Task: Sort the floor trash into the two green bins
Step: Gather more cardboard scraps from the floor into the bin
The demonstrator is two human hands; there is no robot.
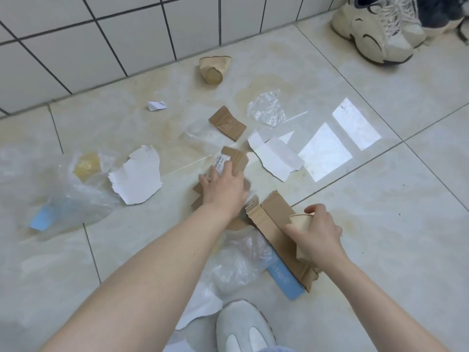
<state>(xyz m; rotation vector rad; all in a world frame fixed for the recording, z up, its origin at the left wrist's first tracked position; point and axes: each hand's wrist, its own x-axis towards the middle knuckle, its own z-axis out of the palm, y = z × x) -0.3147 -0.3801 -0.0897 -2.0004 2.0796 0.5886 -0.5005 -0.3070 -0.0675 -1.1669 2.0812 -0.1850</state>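
Note:
Trash lies scattered over the tiled floor. My left hand (223, 185) reaches forward and lies on a brown cardboard scrap (234, 158) with a white label, fingers spread over it. My right hand (316, 235) grips a crumpled tan paper cup (300, 222) above a long torn cardboard strip (276, 217). A crushed tan cup (214, 69) lies near the wall. More cardboard (227, 123), torn white paper (138, 175), a white card piece (275, 156) and clear plastic wrap (266, 107) lie around. No green bin is in view.
A clear plastic bag (73, 189) holding yellow and blue items lies at left. Crumpled plastic (238, 260) and a blue strip (285, 278) lie near my grey shoe (243, 326). Cream sneakers (375, 29) stand at top right. The white tiled wall (101, 41) runs along the back.

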